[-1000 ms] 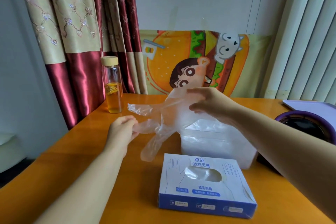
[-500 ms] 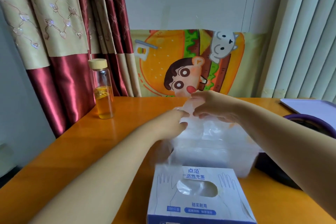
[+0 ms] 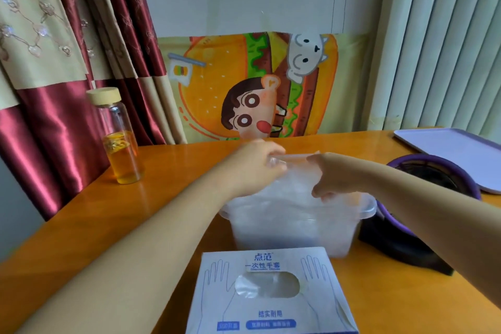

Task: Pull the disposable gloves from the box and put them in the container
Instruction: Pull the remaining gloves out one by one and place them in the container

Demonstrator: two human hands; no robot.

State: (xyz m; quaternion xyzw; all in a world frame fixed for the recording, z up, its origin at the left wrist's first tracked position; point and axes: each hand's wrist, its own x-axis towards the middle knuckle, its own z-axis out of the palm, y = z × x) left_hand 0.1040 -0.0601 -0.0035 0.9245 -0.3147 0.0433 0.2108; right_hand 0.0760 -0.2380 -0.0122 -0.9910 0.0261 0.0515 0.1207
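Disposable glove (image 3: 295, 171): clear film, stretched between left hand (image 3: 254, 168) and right hand (image 3: 334, 177), the fingers of both pinching its top edge, above translucent container (image 3: 366, 210). Glove box (image 3: 267, 314): just in front of container, on wooden table (image 3: 168, 198).

Soft, even daylight, slight overall blur, wide-angle bending at the edges.

Film, plastic, card and wood
Thin clear film glove (image 3: 294, 157); frosted smooth plastic container (image 3: 363, 221); matt cardboard box (image 3: 271, 314); glossy wood tabletop (image 3: 173, 198); glass bottle (image 3: 119, 138).
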